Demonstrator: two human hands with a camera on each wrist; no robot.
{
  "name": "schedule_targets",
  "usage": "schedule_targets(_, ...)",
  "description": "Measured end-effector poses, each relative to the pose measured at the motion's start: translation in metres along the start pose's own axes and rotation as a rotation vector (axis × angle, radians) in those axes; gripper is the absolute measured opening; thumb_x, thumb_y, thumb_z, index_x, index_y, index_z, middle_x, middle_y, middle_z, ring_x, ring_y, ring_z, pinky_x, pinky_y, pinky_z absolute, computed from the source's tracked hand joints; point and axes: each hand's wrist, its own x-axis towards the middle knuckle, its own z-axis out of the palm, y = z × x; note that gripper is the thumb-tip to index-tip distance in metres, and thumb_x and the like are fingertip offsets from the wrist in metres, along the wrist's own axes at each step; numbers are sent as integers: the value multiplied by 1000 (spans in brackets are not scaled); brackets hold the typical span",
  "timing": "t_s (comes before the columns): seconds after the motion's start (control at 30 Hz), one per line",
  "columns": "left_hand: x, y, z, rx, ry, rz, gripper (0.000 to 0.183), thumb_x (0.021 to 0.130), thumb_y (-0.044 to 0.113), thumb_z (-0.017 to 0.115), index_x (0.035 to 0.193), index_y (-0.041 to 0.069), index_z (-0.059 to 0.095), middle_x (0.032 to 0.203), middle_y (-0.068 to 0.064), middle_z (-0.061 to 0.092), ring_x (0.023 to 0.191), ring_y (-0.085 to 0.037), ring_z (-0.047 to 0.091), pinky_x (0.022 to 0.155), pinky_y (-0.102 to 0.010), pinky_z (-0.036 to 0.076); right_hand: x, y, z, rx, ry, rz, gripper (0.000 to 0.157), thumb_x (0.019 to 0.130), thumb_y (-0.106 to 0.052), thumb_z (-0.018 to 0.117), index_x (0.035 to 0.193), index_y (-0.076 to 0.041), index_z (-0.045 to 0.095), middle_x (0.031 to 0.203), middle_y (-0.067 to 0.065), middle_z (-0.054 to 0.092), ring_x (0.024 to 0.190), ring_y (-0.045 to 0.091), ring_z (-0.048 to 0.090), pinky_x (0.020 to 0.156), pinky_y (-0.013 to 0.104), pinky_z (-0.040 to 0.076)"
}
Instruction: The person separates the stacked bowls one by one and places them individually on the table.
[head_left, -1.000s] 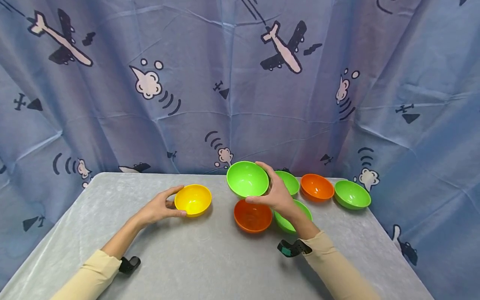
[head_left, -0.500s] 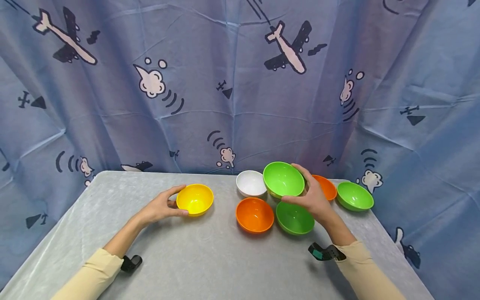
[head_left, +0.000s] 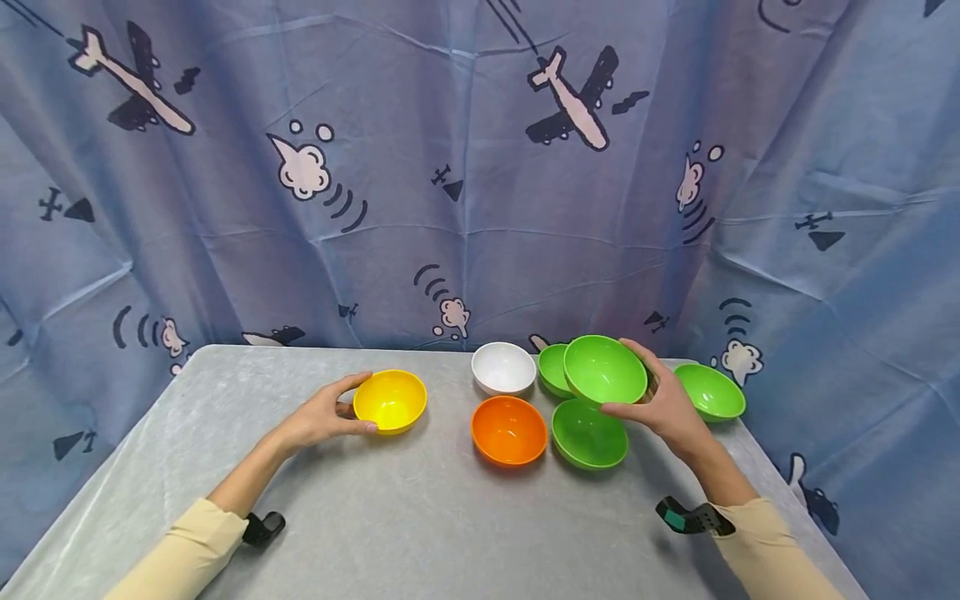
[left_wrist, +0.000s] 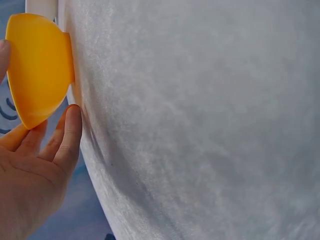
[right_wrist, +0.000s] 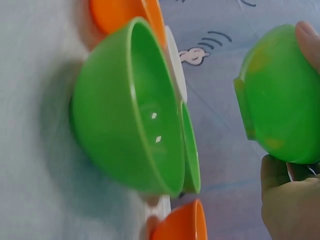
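My left hand (head_left: 318,418) holds a yellow bowl (head_left: 390,402) by its side on the table, thumb at the near side and fingers at the far side. In the left wrist view the bowl's foot is close to the cloth. My right hand (head_left: 671,410) grips a green bowl (head_left: 604,371) between thumb and fingers, raised off the table and slightly tilted. Below it stands a second green bowl (head_left: 590,435); a third green bowl (head_left: 555,371) is partly covered behind it. An orange bowl (right_wrist: 182,225), mostly hidden in the head view, shows in the right wrist view.
Left of the green bowls stand a white bowl (head_left: 503,368) at the back and another orange bowl (head_left: 509,432) in front. One more green bowl (head_left: 711,392) sits near the right edge. A grey cloth covers the table (head_left: 420,525); a patterned curtain (head_left: 375,167) hangs behind.
My right hand has carried the green bowl rightward, from over the white bowl's place past the back green bowl toward the back orange one. My left hand stays on the yellow bowl.
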Motion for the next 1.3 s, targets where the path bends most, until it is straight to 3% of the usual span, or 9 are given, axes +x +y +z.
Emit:
schedule_targets(0.3, 1, 1, 2, 11, 0, -4, 93, 75, 30, 80, 148, 11, 26, 149, -12, 26, 116, -38, 49, 94, -50, 41, -13, 21, -28, -135, 4, 25, 97, 69, -8, 84, 147, -24, 28, 142, 9, 31, 118, 19, 40, 79, 19, 48)
schedule_targets(0.53, 2, 4, 1, 16, 1, -10, 93, 75, 31, 80, 148, 11, 26, 148, -11, 27, 116, -36, 50, 94, -50, 41, -28, 33, -47, -198, 24, 36, 91, 74, -8, 80, 147, -13, 27, 136, 10, 36, 112, 14, 42, 78, 18, 48)
schedule_targets(0.73, 2, 3, -1, 9, 6, -3, 94, 74, 30, 80, 148, 11, 26, 148, -11, 27, 116, -37, 49, 95, -49, 40, -43, 39, -57, -320, 57, 68, 90, 78, -15, 78, 149, -14, 23, 135, 14, 34, 109, 16, 40, 75, 15, 46)
schedule_targets(1.03, 1, 1, 0, 29, 19, -17, 94, 74, 32, 81, 148, 12, 26, 148, -11, 27, 115, -36, 50, 95, -50, 40, -59, 54, -75, -373, -21, 108, 90, 77, -14, 79, 148, -12, 23, 141, 14, 31, 116, 14, 36, 77, 16, 43)
schedule_targets(1.3, 0, -1, 0, 26, 14, -17, 95, 74, 33, 80, 148, 11, 25, 148, -11, 27, 114, -35, 51, 95, -51, 40, -64, 70, -76, -385, -72, 169, 90, 77, -19, 79, 148, -10, 24, 143, 13, 30, 119, 19, 34, 79, 16, 41)
